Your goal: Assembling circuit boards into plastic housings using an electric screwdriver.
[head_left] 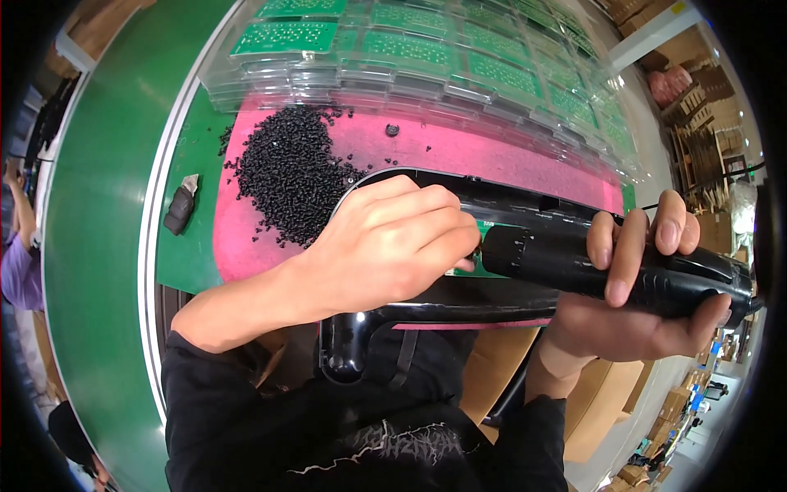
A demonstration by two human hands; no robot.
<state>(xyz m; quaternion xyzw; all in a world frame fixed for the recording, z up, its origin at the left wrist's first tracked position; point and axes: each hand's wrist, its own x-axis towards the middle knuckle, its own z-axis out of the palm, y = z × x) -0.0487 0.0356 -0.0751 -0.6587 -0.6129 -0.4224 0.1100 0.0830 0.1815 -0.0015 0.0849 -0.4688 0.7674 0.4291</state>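
My right hand (639, 279) wraps round a black electric screwdriver (537, 258), which lies nearly level with its nose to the left. Right at that nose, my left hand (402, 246) has thumb and fingers pinched together. What they hold is hidden, though a small bit of metal shows beside the fingertips. Beneath both hands is a long, glossy black plastic housing (459, 312) with a rounded arm at its lower left. A strip of green circuit board (492, 223) shows inside it, partly covered by the screwdriver and my left hand.
A heap of small black pieces (283, 168) is spread on the pink mat (508, 160). Behind stand stacked clear plastic trays (426, 78) holding green circuit boards. A dark lump (180, 209) lies left of the mat. Cardboard boxes (602, 402) stand at lower right.
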